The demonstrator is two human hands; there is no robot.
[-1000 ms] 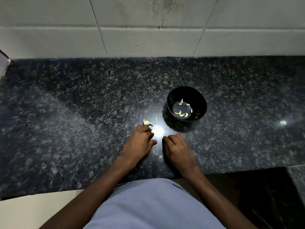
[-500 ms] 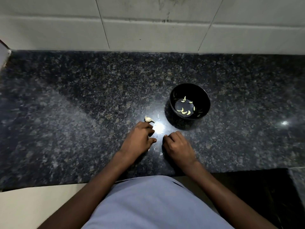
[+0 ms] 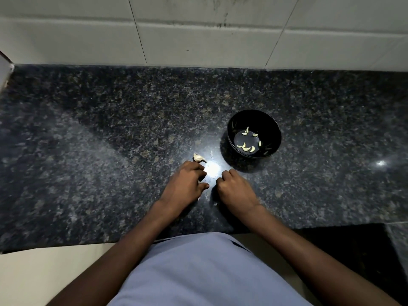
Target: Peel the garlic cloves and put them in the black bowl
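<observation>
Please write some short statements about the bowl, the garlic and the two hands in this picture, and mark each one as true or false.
1. The black bowl holds several peeled cloves. True.
2. The bowl stands left of both hands. False: it stands to the right, beyond the right hand.
3. An unpeeled garlic piece lies on the counter just beyond the left hand. True.
4. The right hand reaches into the bowl. False: it rests on the counter, short of the bowl.
5. Both hands have curled fingers. True.
</observation>
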